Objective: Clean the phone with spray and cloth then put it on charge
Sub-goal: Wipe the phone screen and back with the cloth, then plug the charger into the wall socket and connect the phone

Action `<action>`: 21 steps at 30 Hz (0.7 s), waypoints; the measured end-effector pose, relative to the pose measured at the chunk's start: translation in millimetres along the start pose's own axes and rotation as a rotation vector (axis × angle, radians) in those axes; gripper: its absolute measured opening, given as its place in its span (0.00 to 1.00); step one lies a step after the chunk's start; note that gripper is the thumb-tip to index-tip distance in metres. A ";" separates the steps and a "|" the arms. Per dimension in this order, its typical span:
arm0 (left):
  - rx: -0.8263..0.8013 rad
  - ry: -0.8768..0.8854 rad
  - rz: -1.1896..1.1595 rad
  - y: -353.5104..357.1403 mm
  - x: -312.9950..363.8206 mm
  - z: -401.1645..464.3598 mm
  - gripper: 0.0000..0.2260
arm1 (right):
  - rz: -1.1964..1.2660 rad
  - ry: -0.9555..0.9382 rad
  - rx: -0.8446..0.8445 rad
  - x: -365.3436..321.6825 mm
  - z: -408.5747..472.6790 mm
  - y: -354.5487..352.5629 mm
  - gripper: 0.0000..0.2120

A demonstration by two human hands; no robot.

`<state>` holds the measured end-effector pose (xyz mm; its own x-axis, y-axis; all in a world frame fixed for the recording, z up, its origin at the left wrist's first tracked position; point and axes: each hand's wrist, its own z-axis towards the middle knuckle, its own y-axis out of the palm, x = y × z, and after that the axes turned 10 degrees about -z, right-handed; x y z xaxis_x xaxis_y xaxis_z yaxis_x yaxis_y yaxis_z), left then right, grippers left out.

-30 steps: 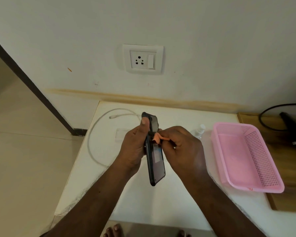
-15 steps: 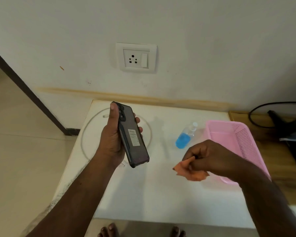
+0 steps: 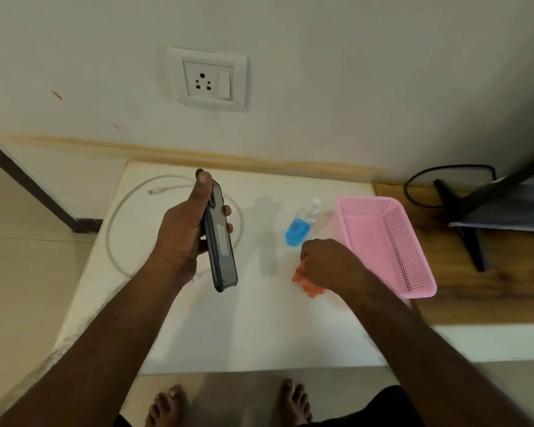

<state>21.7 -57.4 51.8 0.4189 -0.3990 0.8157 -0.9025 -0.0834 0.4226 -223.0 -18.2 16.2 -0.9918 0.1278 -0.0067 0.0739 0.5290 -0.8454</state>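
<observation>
Left hand (image 3: 184, 232) grips the phone (image 3: 220, 238) above the table (image 3: 259, 328): thumb on the upper end, fingertips wrapped round the far edge. The phone is held on edge, tilted, dark back with a small label facing right, lower end pointing toward the person. It touches nothing but the hand.

Right hand (image 3: 327, 261) is closed on the orange cloth (image 3: 307, 283) and sits low over the table, just in front of the spray bottle (image 3: 301, 224). Whether the cloth rests on the table cannot be told. The two hands are well apart.

The bottle is clear, with blue liquid in its lower part and a white nozzle on top. It stands just beside the left wall of the pink basket (image 3: 413, 272), which sits at the right edge of the table.

A white cable (image 3: 121, 211) lies in a loop on the left part of the table, its free connector near the back edge. Part of the loop is hidden behind the left hand.

A wall socket (image 3: 207, 80) with a switch is mounted above the table; nothing is plugged into it
</observation>
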 end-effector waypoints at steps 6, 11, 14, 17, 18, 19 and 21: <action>0.004 0.013 0.059 3.0 -1.3 -3.6 0.39 | 0.145 0.210 0.185 -5.5 -1.1 0.6 0.16; 0.033 0.030 0.144 8.9 -1.0 -8.3 0.38 | 0.019 0.266 0.345 -4.6 -37.2 -16.9 0.08; 0.072 0.052 0.213 17.0 -3.3 -12.4 0.34 | 0.563 0.068 0.388 -25.6 -71.4 -21.4 0.22; 0.081 0.077 0.317 29.3 -10.8 -18.4 0.27 | 1.277 -0.145 0.014 -66.9 -92.1 -18.6 0.31; 0.109 0.089 0.403 32.9 -14.1 -20.1 0.29 | 1.334 -0.177 -0.049 -76.4 -92.1 -13.3 0.31; 0.158 0.107 0.509 35.5 -17.5 -21.5 0.33 | 1.357 -0.193 -0.066 -82.4 -91.3 -9.6 0.29; 0.284 0.151 0.702 39.0 -21.2 -24.1 0.37 | 1.393 -0.187 -0.061 -86.9 -89.3 -6.3 0.20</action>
<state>-19.9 -30.2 60.5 -0.2707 -0.3181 0.9086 -0.9443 -0.0957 -0.3148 -127.9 42.3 69.9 -0.1010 0.4609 -0.8817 0.9932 0.0983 -0.0624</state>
